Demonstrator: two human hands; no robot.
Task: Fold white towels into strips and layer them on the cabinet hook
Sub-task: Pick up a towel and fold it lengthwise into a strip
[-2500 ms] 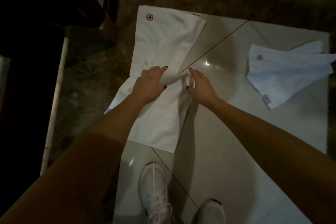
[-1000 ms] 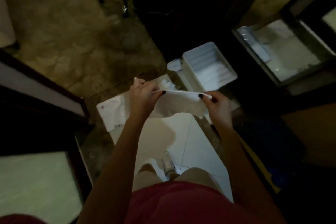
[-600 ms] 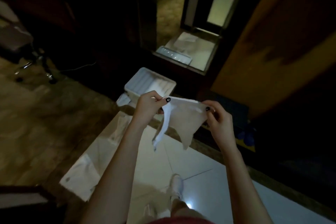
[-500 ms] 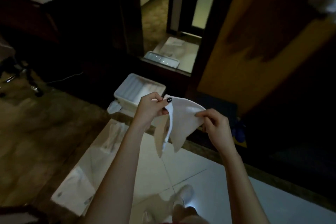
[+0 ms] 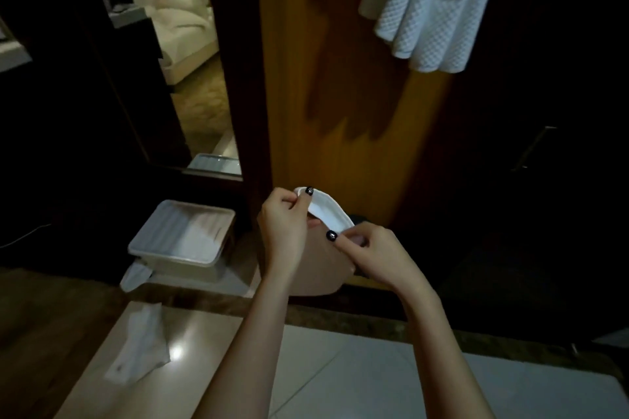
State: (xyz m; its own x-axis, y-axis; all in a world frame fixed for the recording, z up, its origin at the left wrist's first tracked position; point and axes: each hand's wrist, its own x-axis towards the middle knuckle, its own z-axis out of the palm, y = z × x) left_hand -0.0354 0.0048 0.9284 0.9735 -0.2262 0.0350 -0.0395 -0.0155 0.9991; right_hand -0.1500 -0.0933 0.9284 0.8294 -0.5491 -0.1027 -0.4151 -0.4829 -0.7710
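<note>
Folded white towel (image 5: 327, 215) is held in the air before the wooden cabinet door (image 5: 340, 44). It is pinched at each end, with the fingers of the left hand (image 5: 284, 224) and right hand (image 5: 371, 255) clamped on it. Hung towels (image 5: 429, 3) are seen above.

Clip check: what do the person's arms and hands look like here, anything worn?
The left forearm and right forearm are bare, with no sleeve, watch or bracelet in view. On the left hand and right hand, the thumbnails that show wear black polish with a small pale mark; no rings visible.
</note>
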